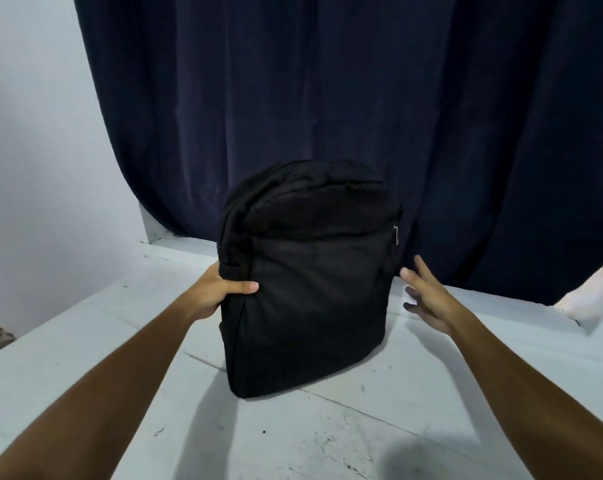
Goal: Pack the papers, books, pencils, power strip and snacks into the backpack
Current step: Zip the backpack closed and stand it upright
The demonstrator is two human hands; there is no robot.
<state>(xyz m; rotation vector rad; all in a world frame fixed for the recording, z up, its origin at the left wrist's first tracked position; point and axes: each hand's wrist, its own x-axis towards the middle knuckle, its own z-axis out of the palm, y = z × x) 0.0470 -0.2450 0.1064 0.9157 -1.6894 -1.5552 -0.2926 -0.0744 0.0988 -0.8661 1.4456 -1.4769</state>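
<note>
The black backpack (310, 278) stands upright on the white table (327, 438), at the centre of my view, its base on the tabletop and its rounded top towards twelve o'clock. Its visible zip lines appear closed, though the fabric is dark and I cannot confirm this along their full length. A small metal zip pull (396, 233) shows on the bag's upper edge at about two o'clock from its centre. My left hand (220, 289) grasps the backpack at its nine o'clock side: the thumb lies across the front panel and the fingers wrap round behind the side seam, out of sight. My right hand (428, 292) is released, fingers straight and spread, at the bag's three o'clock side; it sits just beside the side panel, and I cannot tell whether the fingertips touch the fabric. Both forearms enter from seven and five o'clock. The tabletop carries dark scuff marks and thin seam lines. Behind the bag, from ten to two o'clock, hangs a dark navy curtain (362, 98); a pale wall (33, 133) occupies the nine to eleven o'clock area.
</note>
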